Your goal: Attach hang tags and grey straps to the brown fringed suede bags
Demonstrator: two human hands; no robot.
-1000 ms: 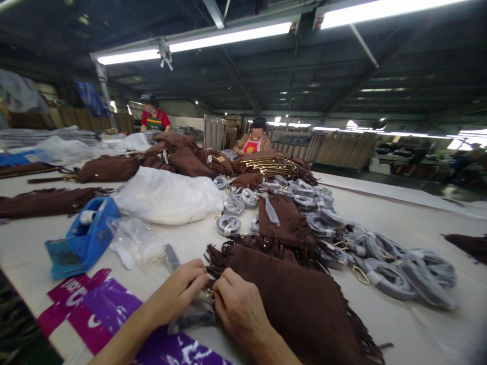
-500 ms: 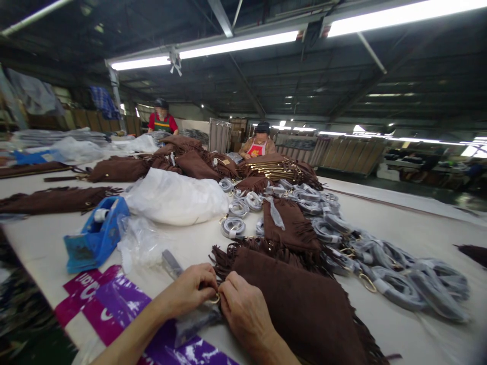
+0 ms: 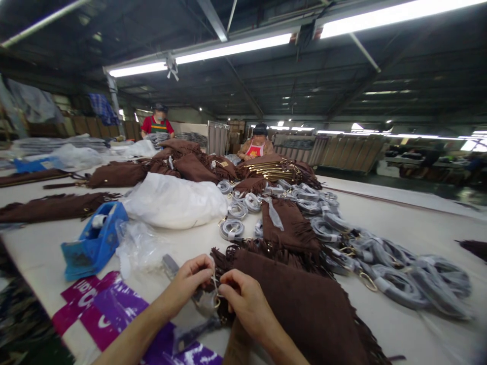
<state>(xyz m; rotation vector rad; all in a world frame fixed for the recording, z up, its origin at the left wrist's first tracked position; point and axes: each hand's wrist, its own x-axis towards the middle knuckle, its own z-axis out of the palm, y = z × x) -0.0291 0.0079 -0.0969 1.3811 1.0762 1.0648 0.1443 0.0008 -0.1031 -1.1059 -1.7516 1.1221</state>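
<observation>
My left hand (image 3: 190, 284) pinches a thin pale strip (image 3: 213, 276) between thumb and forefinger, above the left end of a brown fringed bag (image 3: 300, 304). Close beside it, my right hand (image 3: 247, 299) is closed too, fingertips against the lower part of the strip; what exactly they grip is hidden. A gold ring (image 3: 217, 303) hangs just below the fingertips. Under my hands lies a dark strap in clear plastic (image 3: 196, 333), partly covered by my left arm. A brown flap or strip (image 3: 238, 342) shows beneath my right wrist.
Left of my hands stand a blue tape dispenser (image 3: 93, 241) and crumpled clear plastic (image 3: 139, 251). Purple printed plastic (image 3: 117, 304) covers the near edge. Coiled wrapped straps (image 3: 399, 284) lie to the right. Beyond are a white bag (image 3: 175, 200), piled brown bags (image 3: 194, 167) and two people.
My fingers have risen slightly and drawn apart, and the pale strip now shows between them. The gold ring hangs clearer below. A brown flap has come into sight under my right wrist.
</observation>
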